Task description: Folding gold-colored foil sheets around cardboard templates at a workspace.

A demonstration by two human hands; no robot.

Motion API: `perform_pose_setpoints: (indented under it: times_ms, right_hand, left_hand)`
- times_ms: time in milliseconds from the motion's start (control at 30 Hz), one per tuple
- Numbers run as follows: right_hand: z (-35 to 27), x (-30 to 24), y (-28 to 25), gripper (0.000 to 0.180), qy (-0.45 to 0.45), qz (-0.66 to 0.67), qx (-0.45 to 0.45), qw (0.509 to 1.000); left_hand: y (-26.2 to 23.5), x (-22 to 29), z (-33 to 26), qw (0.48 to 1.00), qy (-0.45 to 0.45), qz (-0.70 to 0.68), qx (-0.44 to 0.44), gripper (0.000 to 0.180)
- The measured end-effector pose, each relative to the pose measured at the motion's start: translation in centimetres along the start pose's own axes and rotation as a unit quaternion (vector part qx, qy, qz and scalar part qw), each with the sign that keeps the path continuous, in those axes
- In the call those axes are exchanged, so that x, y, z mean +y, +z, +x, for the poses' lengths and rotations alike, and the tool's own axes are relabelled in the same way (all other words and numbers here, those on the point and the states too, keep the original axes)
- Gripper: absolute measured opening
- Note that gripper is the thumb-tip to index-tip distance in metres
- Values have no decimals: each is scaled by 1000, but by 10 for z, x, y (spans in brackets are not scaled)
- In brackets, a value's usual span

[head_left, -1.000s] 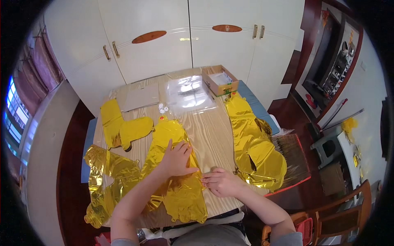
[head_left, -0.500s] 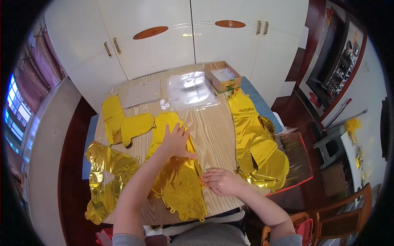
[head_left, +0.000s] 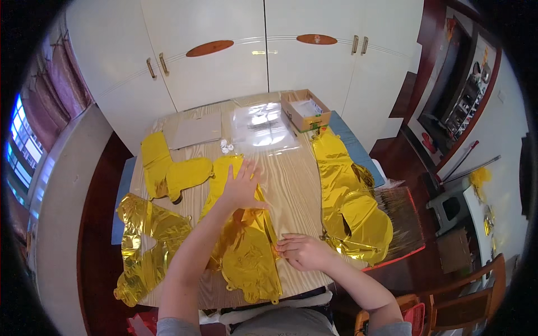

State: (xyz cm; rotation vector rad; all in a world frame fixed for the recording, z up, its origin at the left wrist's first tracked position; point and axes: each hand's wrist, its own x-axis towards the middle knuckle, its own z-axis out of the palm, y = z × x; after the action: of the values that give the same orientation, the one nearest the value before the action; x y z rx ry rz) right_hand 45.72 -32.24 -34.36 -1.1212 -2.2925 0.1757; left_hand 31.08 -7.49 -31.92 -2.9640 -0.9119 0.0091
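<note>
One gold foil piece (head_left: 252,269) is lying on the near half of the bench (head_left: 297,179).
Its long axis is running away from the front edge, far end slanting left. Fingers of the left hand (head_left: 242,189) are lying spread over it, unclenched; those of the right hand (head_left: 304,252) are curling at its right edge, grip impossible to tell. Far right, a cardboard box (head_left: 315,122) is holding white paper-like items (head_left: 306,108).

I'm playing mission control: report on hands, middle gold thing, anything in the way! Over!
Left hand: spread on middle gold foil. Right hand: bunched at its right edge, grip unclear. Foil: on table, partly covered by left forearm.
</note>
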Motion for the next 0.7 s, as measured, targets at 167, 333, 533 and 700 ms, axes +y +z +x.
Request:
perform_pose_setpoints:
  times_ms: [167,333,533,700]
  right_hand:
    - [0,0,0,15,6,-2,-14,1000]
    - [1,-1,-1,16,4,-4,-17,1000]
    - [0,-5,-5,16,-4,-2,-27,1000]
    - [0,-1,-13,22,-16,40,-53,998]
  left_hand:
    - [0,-17,19,996,-82,-10,-37,126]
    - [7,-36,36,989,-142,-44,-26,124]
    - [8,-41,45,989,-139,-29,-29,122]
    - [8,-40,44,989,-141,-38,-33,120]
